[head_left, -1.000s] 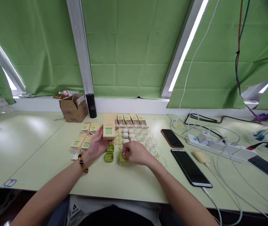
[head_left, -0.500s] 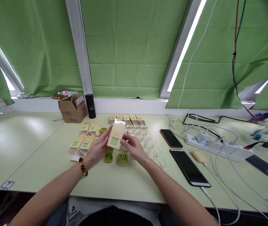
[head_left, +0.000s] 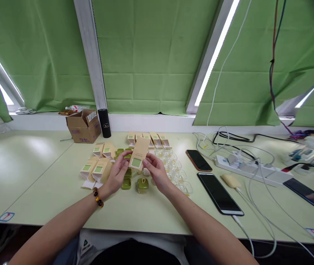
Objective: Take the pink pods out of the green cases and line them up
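We see both hands at the center of the frame, on one carton [head_left: 140, 150]. The left hand [head_left: 117, 173] grips its left edge. The right hand [head_left: 157, 173] grips its lower right edge, thumb on the front face. The carton is held up off the table [head_left: 49, 191], tilted, green square toward us; its top end overlaps the back cartons [head_left: 155, 140] in view.

Below the carton, lower center, we have the jar [head_left: 143, 186], upright, clear base, green lid with a loop on top. Just left of it, square green lids [head_left: 126, 183] run up the frame, partly behind the left hand. A pale block [head_left: 146, 172] shows between the hands, mostly hidden. Right of the right hand we get clear cups [head_left: 177, 170], bunched; can't count them.

Left of the left hand we mark four cartons in two pairs, the near ones with flaps out. Left wrist: bead bracelet [head_left: 98, 198]. Farther up-left: brown box [head_left: 83, 128], black bottle [head_left: 104, 123] beside it. Right side: small phone [head_left: 199, 160], big phone [head_left: 220, 193], power strip [head_left: 252, 171].
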The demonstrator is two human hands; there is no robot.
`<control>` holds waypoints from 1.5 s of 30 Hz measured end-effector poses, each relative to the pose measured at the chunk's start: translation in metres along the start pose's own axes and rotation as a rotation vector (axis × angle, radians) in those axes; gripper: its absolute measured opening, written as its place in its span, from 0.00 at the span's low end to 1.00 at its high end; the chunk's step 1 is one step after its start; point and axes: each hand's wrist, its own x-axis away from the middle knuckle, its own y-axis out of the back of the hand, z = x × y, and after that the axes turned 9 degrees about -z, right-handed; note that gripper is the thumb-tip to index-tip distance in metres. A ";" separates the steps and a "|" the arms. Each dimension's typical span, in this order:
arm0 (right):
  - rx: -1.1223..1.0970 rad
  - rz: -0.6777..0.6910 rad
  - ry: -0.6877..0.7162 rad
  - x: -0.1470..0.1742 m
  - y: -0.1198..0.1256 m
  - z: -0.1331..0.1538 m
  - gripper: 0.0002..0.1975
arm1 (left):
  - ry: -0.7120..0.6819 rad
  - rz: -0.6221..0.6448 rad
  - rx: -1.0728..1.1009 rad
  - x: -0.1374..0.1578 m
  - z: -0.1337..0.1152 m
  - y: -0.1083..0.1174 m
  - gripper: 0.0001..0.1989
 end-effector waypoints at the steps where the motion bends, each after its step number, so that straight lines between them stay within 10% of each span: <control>1: -0.004 -0.010 -0.009 0.000 0.000 0.001 0.25 | -0.004 0.039 0.018 0.001 0.001 0.001 0.26; 45: 0.083 -0.046 0.071 -0.002 -0.004 -0.009 0.30 | -0.036 0.064 0.017 0.001 0.005 -0.001 0.32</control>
